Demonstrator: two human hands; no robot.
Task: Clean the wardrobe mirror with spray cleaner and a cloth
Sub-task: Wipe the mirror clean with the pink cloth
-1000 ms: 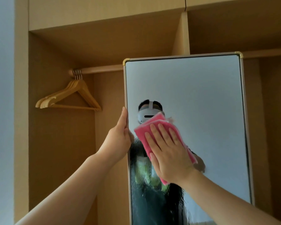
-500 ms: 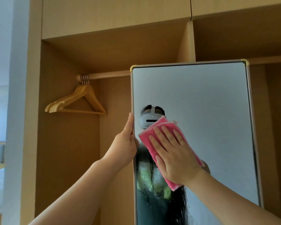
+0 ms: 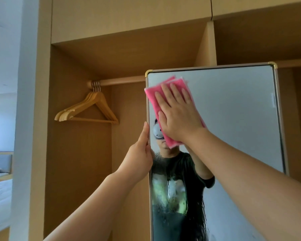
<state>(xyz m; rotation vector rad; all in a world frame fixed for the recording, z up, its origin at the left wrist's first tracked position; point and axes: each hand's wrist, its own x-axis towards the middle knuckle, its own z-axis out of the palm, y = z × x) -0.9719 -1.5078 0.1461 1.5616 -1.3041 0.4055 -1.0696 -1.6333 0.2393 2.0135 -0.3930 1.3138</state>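
— What's changing nearest us?

— The right hand (image 3: 176,115) is sliding up from mid-mirror: palm flat, fingers spread, pressing the pink cloth (image 3: 153,100) against the glass near the top left corner. It isn't gripping the cloth, only pinning it.

— And the left hand (image 3: 140,153)?

— It's still clasping the mirror (image 3: 233,119) by its left frame edge, steadying it.

— So what's left?

— Wet streaks are running lower down, so I judge the wiping is only partly done. Behind, wooden hangers (image 3: 89,108) are hanging untouched.
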